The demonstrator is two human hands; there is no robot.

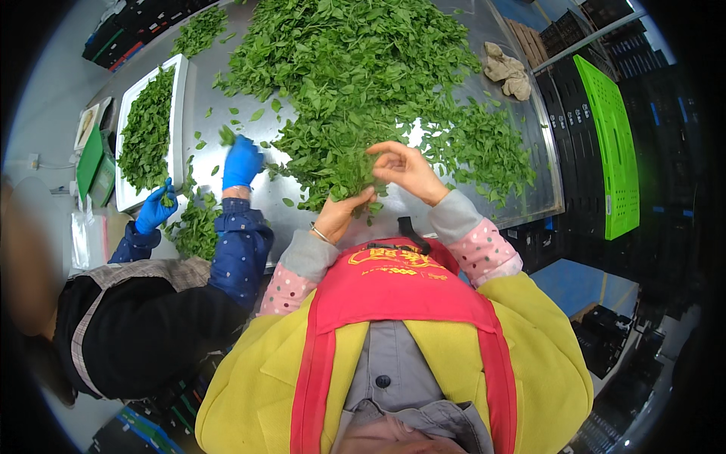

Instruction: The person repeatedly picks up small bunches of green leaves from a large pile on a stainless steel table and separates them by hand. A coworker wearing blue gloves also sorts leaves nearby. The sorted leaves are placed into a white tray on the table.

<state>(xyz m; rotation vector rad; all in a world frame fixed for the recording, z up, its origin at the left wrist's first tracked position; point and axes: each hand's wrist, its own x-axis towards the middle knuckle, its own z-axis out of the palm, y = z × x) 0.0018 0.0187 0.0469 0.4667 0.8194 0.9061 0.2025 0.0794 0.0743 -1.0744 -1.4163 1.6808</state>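
My left hand (pixel 338 217) is shut on a bunch of leafy green stems (pixel 349 179), its thumb laid along the near side. Just right of the bunch, my right hand (pixel 409 173) has its fingers bent and its index finger stretched out towards the leaves. Whether a leaf sits between those fingertips cannot be made out. Beyond both hands a large heap of leafy greens (pixel 346 51) spreads over the metal table (pixel 249 215). A smaller, looser patch of leaves (pixel 488 147) lies to the right of my right hand.
At my left a co-worker's blue-gloved hands (pixel 243 162) handle leaves beside a white tray (pixel 180 85) filled with greens. Crumpled beige gloves or cloth (pixel 506 71) lie near the table's right edge. Beyond it stand black crates (pixel 573 142) and a bright green crate (pixel 612 147).
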